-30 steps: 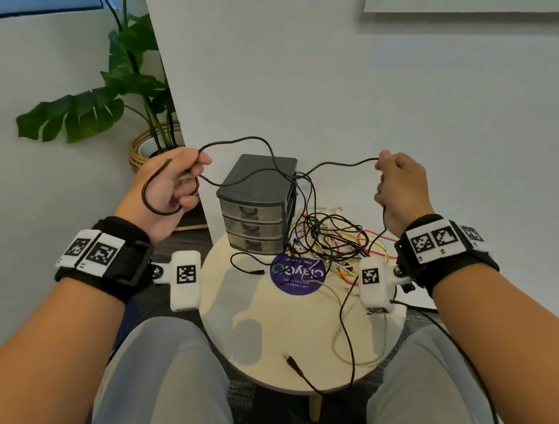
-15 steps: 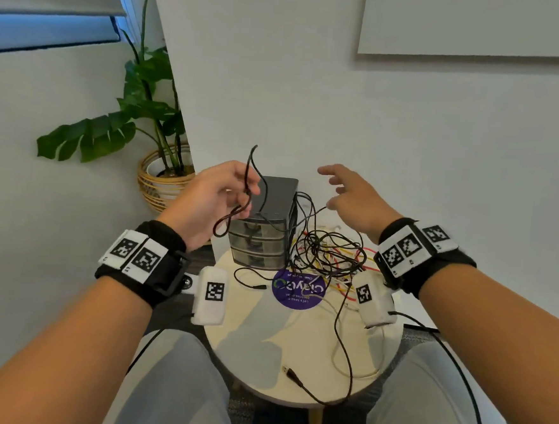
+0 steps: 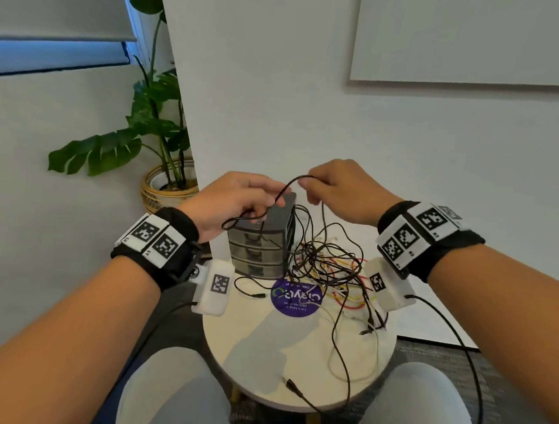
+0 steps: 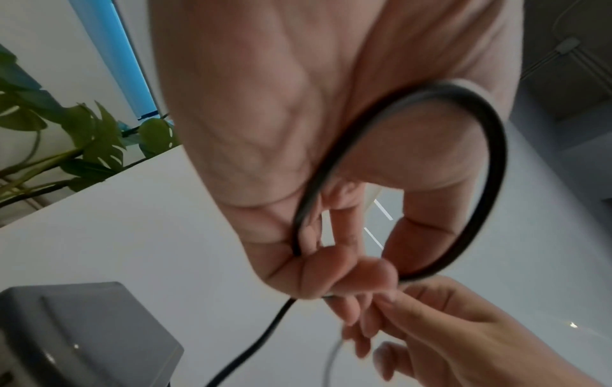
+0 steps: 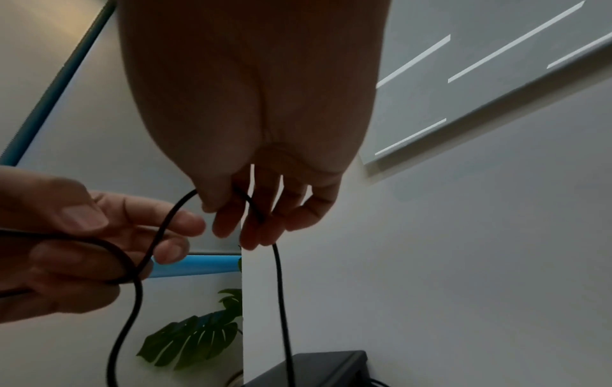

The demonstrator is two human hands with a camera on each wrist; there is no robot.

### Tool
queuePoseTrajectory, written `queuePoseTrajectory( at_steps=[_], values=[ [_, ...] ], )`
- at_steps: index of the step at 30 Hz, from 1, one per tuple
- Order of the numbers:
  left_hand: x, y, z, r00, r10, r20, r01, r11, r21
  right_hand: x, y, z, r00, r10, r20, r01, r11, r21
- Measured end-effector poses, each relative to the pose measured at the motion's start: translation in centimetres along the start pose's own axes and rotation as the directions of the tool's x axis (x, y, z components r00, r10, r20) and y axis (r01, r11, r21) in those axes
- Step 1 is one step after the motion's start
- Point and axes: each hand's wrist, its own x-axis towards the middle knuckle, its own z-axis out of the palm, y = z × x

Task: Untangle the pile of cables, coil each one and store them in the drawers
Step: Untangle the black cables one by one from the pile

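A black cable [image 3: 286,187] arcs between my two hands above the grey three-drawer unit [image 3: 262,247]. My left hand [image 3: 263,207] grips a coiled loop of the cable, and in the left wrist view that loop [image 4: 490,157] curves round the palm. My right hand [image 3: 309,185] pinches the cable just to the right of the left hand. In the right wrist view the cable [image 5: 279,288] hangs down from its fingers [image 5: 232,217] toward the unit [image 5: 314,366]. The rest of the cable trails into the tangled pile of black, red, yellow and white cables [image 3: 330,268] on the round white table [image 3: 249,339].
A purple round sticker [image 3: 295,300] lies in front of the drawer unit. One black plug end [image 3: 292,385] rests near the table's front edge. A potted plant in a wicker basket [image 3: 167,189] stands on the floor to the left. A white wall rises behind the table.
A second ago the cable was stretched between hands held wide apart. The right hand then let go and opened. Now it pinches the cable again, close to the left hand's loop.
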Motion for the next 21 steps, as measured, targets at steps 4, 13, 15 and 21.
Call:
queuePoseTrajectory(
  at_steps=[4,13,15,21],
  values=[
    [-0.5,-0.8,-1.0,0.998,0.005,-0.057,-0.03,0.891,-0.453,-0.9,0.0,-0.8,0.974,0.168,0.152,-0.184,0.978,0.1],
    [0.0,-2.1,-0.6,0.909,-0.133,-0.395,0.006,0.952,-0.306,-2.6,1.5,-0.5,0.864,0.397,0.309,-0.503,0.651,0.569],
    [0.0,-2.6,-0.8,0.898,-0.19,-0.396,0.062,0.947,-0.314,-2.9,1.7,-0.4,0.858,0.417,0.3,-0.497,0.525,0.691],
    [-0.3,-2.4,1.0,0.922,-0.179,-0.343,0.157,0.983,-0.09,-2.5,0.3,-0.4,0.828,0.465,0.315,-0.411,0.12,0.903]
  ],
)
